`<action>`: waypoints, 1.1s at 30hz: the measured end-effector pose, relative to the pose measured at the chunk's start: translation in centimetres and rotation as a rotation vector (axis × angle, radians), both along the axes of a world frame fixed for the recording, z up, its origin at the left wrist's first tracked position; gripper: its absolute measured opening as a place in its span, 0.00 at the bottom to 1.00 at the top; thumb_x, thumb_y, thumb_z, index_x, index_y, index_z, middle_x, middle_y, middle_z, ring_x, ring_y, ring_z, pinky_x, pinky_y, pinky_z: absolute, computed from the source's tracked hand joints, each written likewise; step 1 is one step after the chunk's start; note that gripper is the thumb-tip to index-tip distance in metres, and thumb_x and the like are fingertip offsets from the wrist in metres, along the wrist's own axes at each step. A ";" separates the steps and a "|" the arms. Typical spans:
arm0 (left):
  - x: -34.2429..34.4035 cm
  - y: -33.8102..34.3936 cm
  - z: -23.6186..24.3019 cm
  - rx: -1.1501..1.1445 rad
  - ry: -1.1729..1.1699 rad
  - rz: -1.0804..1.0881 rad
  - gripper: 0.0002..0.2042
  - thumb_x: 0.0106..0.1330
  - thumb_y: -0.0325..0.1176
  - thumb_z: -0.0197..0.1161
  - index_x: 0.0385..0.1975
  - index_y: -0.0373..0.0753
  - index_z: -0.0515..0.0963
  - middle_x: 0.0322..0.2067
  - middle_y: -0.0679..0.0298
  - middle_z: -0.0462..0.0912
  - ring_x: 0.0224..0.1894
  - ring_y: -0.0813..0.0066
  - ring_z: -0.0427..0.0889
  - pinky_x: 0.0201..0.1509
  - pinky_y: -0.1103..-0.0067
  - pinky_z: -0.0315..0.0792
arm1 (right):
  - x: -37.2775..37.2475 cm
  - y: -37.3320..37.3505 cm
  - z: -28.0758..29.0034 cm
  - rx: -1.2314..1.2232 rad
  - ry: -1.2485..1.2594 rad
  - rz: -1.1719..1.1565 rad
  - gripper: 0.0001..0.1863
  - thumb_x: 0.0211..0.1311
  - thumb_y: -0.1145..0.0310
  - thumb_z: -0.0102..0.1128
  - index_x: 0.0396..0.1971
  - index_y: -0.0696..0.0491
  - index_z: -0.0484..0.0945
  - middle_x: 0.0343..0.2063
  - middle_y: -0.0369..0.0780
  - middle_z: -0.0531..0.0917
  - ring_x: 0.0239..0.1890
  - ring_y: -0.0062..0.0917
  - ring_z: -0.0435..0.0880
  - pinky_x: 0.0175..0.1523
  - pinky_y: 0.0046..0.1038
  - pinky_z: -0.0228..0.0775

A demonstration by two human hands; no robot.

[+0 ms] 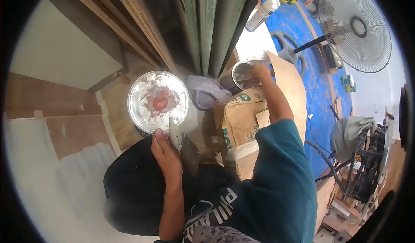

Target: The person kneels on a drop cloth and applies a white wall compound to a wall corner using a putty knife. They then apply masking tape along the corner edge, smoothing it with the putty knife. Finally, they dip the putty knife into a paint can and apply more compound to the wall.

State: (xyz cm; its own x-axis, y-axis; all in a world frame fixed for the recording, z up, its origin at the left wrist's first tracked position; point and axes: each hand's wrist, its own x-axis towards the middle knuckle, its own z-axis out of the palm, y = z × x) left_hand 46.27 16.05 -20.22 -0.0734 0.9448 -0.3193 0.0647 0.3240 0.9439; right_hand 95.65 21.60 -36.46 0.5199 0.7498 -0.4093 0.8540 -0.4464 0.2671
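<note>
My left hand [167,158] grips the near rim of a round silvery metal lid [140,117], thumb on top. Pinkish-red paste [161,103] sits in a lump at the lid's middle, with smears around it. Beside the thumb is a putty knife with a pale handle [175,135] and a wide dark blade [189,155]; I cannot tell if the fingers hold it too. Closed at the mouth of an open metal can [237,79], my right hand [261,71] hides what its fingers hold.
A brown paper sack [237,124] lies below the can, and a lilac cloth [207,91] left of it. Green-edged panels [207,26] lean ahead. A standing fan [358,26] rises from blue sheeting [313,126] at right. A white-capped tube [262,13] stands beyond the can.
</note>
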 end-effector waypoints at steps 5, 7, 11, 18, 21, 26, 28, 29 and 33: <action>0.6 0.1 0.5 0.007 -0.082 0.035 0.24 0.82 0.48 0.44 0.40 0.29 0.77 0.30 0.64 0.78 0.34 0.78 0.73 0.41 0.78 0.69 | 4.3 0.9 -5.3 0.095 0.102 -0.054 0.18 0.61 0.60 0.63 0.46 0.56 0.84 0.47 0.51 0.86 0.51 0.45 0.86 0.55 0.42 0.78; 2.8 -0.6 -0.2 -0.083 -0.218 -0.028 0.24 0.82 0.48 0.44 0.40 0.29 0.77 0.30 0.64 0.78 0.33 0.78 0.72 0.42 0.78 0.69 | 12.1 -2.3 -4.6 0.109 -0.025 -0.062 0.14 0.61 0.67 0.61 0.45 0.53 0.85 0.48 0.49 0.86 0.53 0.43 0.85 0.57 0.42 0.78; -0.1 0.0 -1.2 0.084 0.039 0.109 0.24 0.82 0.48 0.43 0.40 0.29 0.76 0.31 0.64 0.77 0.34 0.77 0.72 0.42 0.78 0.69 | -0.1 4.2 -3.3 0.111 0.116 0.294 0.13 0.56 0.69 0.64 0.41 0.54 0.85 0.44 0.49 0.86 0.49 0.45 0.86 0.55 0.43 0.79; -1.3 -0.1 -1.4 -0.009 -0.114 0.170 0.22 0.81 0.48 0.45 0.35 0.34 0.74 0.28 0.66 0.74 0.29 0.81 0.69 0.34 0.81 0.64 | -3.2 6.7 8.4 -0.036 0.145 0.494 0.20 0.48 0.60 0.73 0.40 0.54 0.85 0.41 0.48 0.87 0.47 0.44 0.86 0.53 0.41 0.79; -1.6 -0.3 -1.5 -0.011 -0.328 0.255 0.20 0.80 0.49 0.46 0.32 0.39 0.73 0.25 0.69 0.72 0.22 0.84 0.68 0.24 0.84 0.61 | -1.4 7.7 12.9 -0.044 0.180 0.581 0.23 0.46 0.60 0.73 0.44 0.53 0.83 0.41 0.49 0.87 0.47 0.45 0.86 0.52 0.41 0.78; -4.0 0.3 4.7 -0.141 -0.540 0.253 0.20 0.81 0.50 0.43 0.31 0.43 0.69 0.22 0.70 0.70 0.15 0.83 0.61 0.18 0.82 0.58 | -4.1 5.1 24.2 0.080 0.121 0.526 0.20 0.50 0.67 0.68 0.46 0.52 0.80 0.38 0.50 0.85 0.46 0.46 0.84 0.50 0.43 0.75; -12.8 2.7 -0.5 -0.256 -1.425 -0.427 0.26 0.81 0.53 0.36 0.49 0.33 0.69 0.33 0.54 0.75 0.29 0.53 0.81 0.30 0.64 0.79 | -7.5 2.5 31.0 0.178 0.111 0.649 0.20 0.51 0.62 0.71 0.43 0.53 0.80 0.34 0.49 0.84 0.44 0.45 0.83 0.48 0.43 0.73; -14.6 3.2 -0.3 -0.241 -1.570 -0.601 0.24 0.82 0.52 0.35 0.48 0.33 0.68 0.33 0.53 0.74 0.28 0.54 0.79 0.28 0.65 0.80 | -9.5 1.3 34.0 0.131 0.067 0.646 0.20 0.51 0.61 0.71 0.43 0.53 0.80 0.33 0.49 0.84 0.43 0.45 0.82 0.48 0.43 0.73; -20.6 4.5 8.2 0.183 -1.305 -0.627 0.19 0.83 0.45 0.35 0.44 0.32 0.64 0.33 0.52 0.71 0.24 0.60 0.70 0.20 0.67 0.80 | -17.5 -0.8 41.4 0.044 -0.076 0.658 0.24 0.49 0.54 0.75 0.41 0.53 0.81 0.34 0.46 0.83 0.43 0.42 0.82 0.47 0.40 0.71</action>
State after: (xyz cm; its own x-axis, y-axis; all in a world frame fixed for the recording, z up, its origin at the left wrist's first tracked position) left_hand 25.68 20.51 -11.99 0.5993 0.7458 0.2909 -0.7697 0.4372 0.4652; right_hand 78.13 20.76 4.98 -0.0259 0.9360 -0.3510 0.9317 0.1499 0.3309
